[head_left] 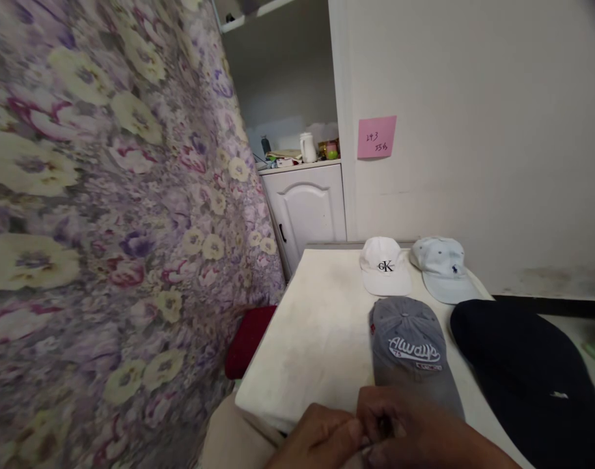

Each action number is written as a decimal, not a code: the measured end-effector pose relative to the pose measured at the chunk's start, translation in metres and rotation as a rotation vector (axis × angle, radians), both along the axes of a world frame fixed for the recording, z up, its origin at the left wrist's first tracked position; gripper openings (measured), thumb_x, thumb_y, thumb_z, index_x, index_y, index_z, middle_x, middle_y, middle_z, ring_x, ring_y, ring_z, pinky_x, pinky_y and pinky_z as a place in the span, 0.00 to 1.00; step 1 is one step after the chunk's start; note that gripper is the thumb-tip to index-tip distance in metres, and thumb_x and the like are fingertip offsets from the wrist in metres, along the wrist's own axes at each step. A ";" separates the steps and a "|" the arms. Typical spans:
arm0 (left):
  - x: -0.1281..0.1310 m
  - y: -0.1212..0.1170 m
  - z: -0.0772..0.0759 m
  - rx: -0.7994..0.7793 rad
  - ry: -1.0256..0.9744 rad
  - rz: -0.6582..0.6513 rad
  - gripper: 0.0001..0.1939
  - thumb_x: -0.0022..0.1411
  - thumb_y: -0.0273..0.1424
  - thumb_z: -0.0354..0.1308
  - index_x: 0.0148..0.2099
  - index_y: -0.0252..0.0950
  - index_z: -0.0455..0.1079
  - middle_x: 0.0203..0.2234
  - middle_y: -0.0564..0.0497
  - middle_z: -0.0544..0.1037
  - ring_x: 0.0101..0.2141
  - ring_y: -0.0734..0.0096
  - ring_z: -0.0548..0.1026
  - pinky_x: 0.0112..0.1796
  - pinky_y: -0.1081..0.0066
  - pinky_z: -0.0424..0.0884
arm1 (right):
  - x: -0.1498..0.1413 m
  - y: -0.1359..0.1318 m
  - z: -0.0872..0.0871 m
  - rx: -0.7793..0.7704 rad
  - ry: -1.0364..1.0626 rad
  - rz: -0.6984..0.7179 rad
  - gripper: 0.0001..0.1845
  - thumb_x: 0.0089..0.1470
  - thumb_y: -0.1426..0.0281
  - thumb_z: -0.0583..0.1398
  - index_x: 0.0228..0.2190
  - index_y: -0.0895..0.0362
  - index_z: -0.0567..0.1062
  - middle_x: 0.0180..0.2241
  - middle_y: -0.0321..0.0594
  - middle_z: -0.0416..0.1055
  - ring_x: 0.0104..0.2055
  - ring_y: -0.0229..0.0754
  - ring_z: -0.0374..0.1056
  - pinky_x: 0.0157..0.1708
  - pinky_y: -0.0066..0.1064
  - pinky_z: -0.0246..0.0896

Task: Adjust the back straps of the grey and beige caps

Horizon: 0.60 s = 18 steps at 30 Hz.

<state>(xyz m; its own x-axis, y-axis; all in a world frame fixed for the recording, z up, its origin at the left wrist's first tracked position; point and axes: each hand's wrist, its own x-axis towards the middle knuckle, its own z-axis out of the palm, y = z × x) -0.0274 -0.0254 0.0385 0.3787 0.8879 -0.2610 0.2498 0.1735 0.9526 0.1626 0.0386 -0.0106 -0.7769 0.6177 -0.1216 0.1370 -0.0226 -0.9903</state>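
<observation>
My left hand [317,435] and my right hand [405,430] meet at the near edge of a white table [317,326], fingers curled and pressed together; whether they hold anything is hidden. Just beyond my right hand lies a grey cap [409,345] with "Always" lettering, its brim toward me. Farther back sit a white cap [385,264] with a black logo and a pale blue cap [444,267]. A dark navy cap [526,365] lies at the right, partly off the table edge.
A floral curtain [107,215] fills the left side. Behind it stands a white cabinet [307,208] with a white jug [307,148] and small items on top. A pink sticky note [376,137] hangs on the wall. A red cushion [249,339] sits beside the table.
</observation>
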 end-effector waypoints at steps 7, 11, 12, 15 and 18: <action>-0.003 0.003 -0.030 -0.066 0.004 0.055 0.14 0.57 0.40 0.61 0.26 0.36 0.70 0.19 0.59 0.61 0.22 0.77 0.54 0.24 0.70 0.47 | 0.000 0.001 -0.007 0.153 -0.061 -0.025 0.14 0.40 0.66 0.72 0.25 0.55 0.72 0.27 0.30 0.68 0.30 0.37 0.60 0.27 0.28 0.52; -0.004 0.004 -0.032 -0.083 0.047 0.102 0.18 0.56 0.44 0.61 0.23 0.37 0.65 0.17 0.60 0.58 0.22 0.77 0.52 0.23 0.70 0.46 | 0.004 0.001 -0.003 0.075 0.033 -0.019 0.12 0.41 0.65 0.70 0.26 0.54 0.73 0.29 0.32 0.68 0.34 0.40 0.62 0.32 0.31 0.55; -0.004 0.004 -0.031 -0.089 0.044 0.108 0.20 0.56 0.46 0.61 0.23 0.38 0.64 0.17 0.60 0.58 0.22 0.77 0.52 0.23 0.70 0.46 | 0.005 0.001 -0.002 0.054 0.061 -0.014 0.12 0.43 0.64 0.70 0.27 0.55 0.74 0.29 0.33 0.68 0.34 0.40 0.62 0.32 0.31 0.55; -0.005 0.005 -0.032 -0.094 0.010 0.110 0.24 0.53 0.52 0.63 0.23 0.38 0.64 0.17 0.61 0.58 0.21 0.77 0.52 0.24 0.70 0.47 | 0.005 0.002 -0.008 -0.023 0.146 0.008 0.13 0.47 0.60 0.68 0.28 0.55 0.75 0.28 0.33 0.68 0.33 0.39 0.61 0.31 0.31 0.55; -0.007 0.006 -0.035 -0.067 -0.035 0.101 0.28 0.51 0.58 0.62 0.23 0.38 0.64 0.16 0.61 0.57 0.21 0.78 0.51 0.24 0.70 0.46 | 0.005 0.004 -0.020 -0.087 0.254 0.034 0.13 0.49 0.61 0.68 0.29 0.56 0.75 0.28 0.33 0.69 0.32 0.38 0.61 0.31 0.30 0.54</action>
<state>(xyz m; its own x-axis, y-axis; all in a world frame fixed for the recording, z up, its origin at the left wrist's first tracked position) -0.0346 -0.0197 0.0030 0.2985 0.9030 -0.3091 0.1946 0.2594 0.9459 0.1673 0.0428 -0.0309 -0.8092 0.5869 0.0282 -0.1135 -0.1090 -0.9875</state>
